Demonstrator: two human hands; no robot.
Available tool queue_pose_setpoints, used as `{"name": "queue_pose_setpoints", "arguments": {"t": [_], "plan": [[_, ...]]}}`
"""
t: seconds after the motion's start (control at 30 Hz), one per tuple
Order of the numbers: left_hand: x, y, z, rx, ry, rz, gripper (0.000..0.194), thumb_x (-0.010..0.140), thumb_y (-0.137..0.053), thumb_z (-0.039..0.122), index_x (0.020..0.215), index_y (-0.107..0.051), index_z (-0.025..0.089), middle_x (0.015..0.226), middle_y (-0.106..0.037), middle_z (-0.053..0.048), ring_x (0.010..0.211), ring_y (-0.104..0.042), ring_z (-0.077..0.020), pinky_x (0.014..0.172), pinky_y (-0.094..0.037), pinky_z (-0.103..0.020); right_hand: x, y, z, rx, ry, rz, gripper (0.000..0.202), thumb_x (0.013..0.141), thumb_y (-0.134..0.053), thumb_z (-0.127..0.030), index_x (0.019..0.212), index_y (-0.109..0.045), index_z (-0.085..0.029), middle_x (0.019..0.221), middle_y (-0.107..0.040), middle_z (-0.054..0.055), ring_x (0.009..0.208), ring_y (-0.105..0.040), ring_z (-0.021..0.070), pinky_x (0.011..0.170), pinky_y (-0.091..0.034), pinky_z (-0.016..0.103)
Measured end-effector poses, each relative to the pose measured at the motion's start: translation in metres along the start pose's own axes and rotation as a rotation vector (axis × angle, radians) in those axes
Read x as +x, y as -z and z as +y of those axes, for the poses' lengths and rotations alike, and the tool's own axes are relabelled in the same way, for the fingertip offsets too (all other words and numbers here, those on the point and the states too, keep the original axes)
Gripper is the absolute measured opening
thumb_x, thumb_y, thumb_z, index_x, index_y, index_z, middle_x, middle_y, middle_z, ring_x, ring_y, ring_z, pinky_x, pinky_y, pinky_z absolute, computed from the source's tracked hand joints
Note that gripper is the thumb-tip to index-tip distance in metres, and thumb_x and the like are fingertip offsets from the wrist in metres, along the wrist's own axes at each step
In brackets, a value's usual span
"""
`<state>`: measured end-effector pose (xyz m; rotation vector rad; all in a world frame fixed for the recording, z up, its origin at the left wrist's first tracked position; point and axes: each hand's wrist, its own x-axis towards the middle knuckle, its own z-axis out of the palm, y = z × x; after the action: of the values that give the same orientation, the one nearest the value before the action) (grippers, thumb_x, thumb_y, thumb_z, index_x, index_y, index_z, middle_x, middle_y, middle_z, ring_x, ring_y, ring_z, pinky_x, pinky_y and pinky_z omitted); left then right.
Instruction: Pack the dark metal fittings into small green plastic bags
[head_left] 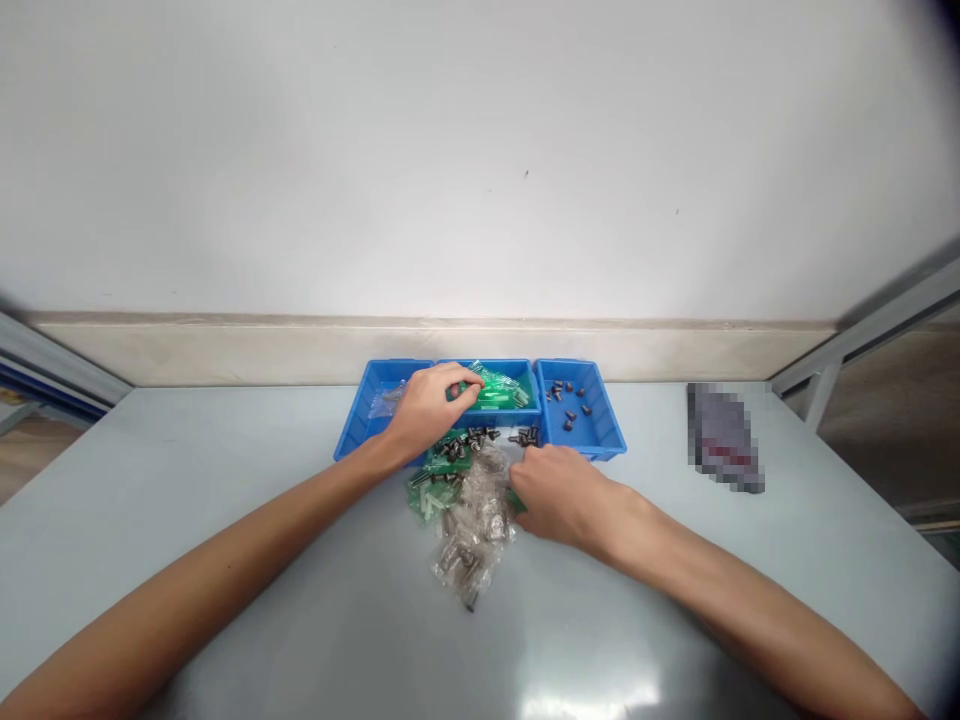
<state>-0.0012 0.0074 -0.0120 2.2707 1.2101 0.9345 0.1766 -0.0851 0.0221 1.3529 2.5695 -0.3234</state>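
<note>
Beyond both my hands stands the pale wall (480, 170), and under them spreads the grey table (285, 620). Three blue bins sit side by side, probably so each kind stays separate within reach: the left bin (358, 425) under and beyond my left wrist, the middle bin (517, 416) under my left fingertips, the right bin (594, 430) just beyond my right hand.

My left hand (433, 403) arches over the middle bin, thumb and fingertips close together; I cannot tell whether anything is between them. My right hand (562, 497) rests low, fingers curled in by a green packet (517, 502); whether they clamp it, I cannot tell.

Between my hands, nearer me, lie the clear packets (480, 515), heaped centrally, I judge, so either hand can reach. Green packets (499, 388) fill the bin at my left fingertips. Smallest, loose bolts (469, 440) lie just below my left hand; more bolts (570, 414) lie scattered in the right bin.
</note>
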Motion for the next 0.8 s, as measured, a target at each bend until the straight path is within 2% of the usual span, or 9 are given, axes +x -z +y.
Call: {"name": "queue_pose_setpoints", "arguments": {"t": [0.23, 0.4, 0.47, 0.57, 0.7, 0.8], "plan": [[-0.001, 0.001, 0.004, -0.048, -0.002, 0.033, 0.019, 0.09, -0.057, 0.025, 0.086, -0.074, 0.019, 0.09, -0.074, -0.004, 0.078, -0.064, -0.0178, 0.071, -0.046, -0.029, 0.005, -0.012, 0.006, 0.119, 0.076, 0.113, 0.026, 0.073, -0.058, 0.004, 0.059, -0.065, -0.016, 0.052, -0.058, 0.005, 0.054, -0.06, 0.0177, 0.056, -0.044, 0.03], [-0.003, 0.003, 0.009, -0.077, -0.01, 0.088, 0.021, 0.093, -0.056, 0.03, 0.09, -0.073, 0.018, 0.088, -0.073, -0.004, 0.072, -0.06, -0.016, 0.069, -0.045, -0.028, 0.006, -0.001, 0.009, 0.047, 0.075, 0.113, 0.023, 0.069, -0.057, 0.004, 0.058, -0.061, -0.016, 0.051, -0.054, 0.003, 0.048, -0.049, 0.0142, 0.049, -0.03, 0.029], [-0.004, 0.004, 0.011, -0.134, -0.006, 0.098, 0.026, 0.096, -0.054, 0.035, 0.094, -0.073, 0.018, 0.093, -0.073, -0.005, 0.079, -0.064, -0.0179, 0.074, -0.047, -0.029, 0.004, 0.009, 0.014, 0.066, 0.022, 0.195, 0.019, 0.07, -0.057, -0.003, 0.058, -0.059, -0.017, 0.051, -0.052, 0.002, 0.046, -0.042, 0.0127, 0.048, -0.025, 0.03], [-0.006, 0.007, 0.015, -0.28, 0.02, 0.032, 0.033, 0.099, -0.047, 0.041, 0.106, -0.071, 0.018, 0.106, -0.073, -0.006, 0.095, -0.067, -0.021, 0.086, -0.05, -0.031, 0.001, 0.024, 0.027, 0.223, 0.021, 0.399, 0.018, 0.078, -0.053, -0.009, 0.063, -0.057, -0.018, 0.052, -0.048, -0.002, 0.047, -0.035, 0.0108, 0.05, -0.026, 0.029], [-0.007, 0.009, 0.015, -0.349, 0.016, -0.076, 0.037, 0.097, -0.048, 0.045, 0.118, -0.067, 0.021, 0.116, -0.071, -0.006, 0.102, -0.066, -0.0225, 0.089, -0.05, -0.033, 0.007, 0.027, 0.047, 0.392, 0.123, 0.598, 0.015, 0.086, -0.049, -0.014, 0.077, -0.06, -0.018, 0.063, -0.055, -0.003, 0.054, -0.041, 0.0101, 0.056, -0.033, 0.026], [-0.006, 0.008, 0.013, -0.301, 0.003, -0.059, 0.034, 0.091, -0.059, 0.046, 0.109, -0.069, 0.02, 0.106, -0.073, -0.006, 0.097, -0.065, -0.0222, 0.086, -0.051, -0.033, 0.018, 0.024, 0.051, 0.384, 0.096, 0.681, 0.014, 0.088, -0.049, -0.017, 0.084, -0.062, -0.018, 0.07, -0.061, -0.001, 0.059, -0.049, 0.0111, 0.06, -0.036, 0.026]]}}
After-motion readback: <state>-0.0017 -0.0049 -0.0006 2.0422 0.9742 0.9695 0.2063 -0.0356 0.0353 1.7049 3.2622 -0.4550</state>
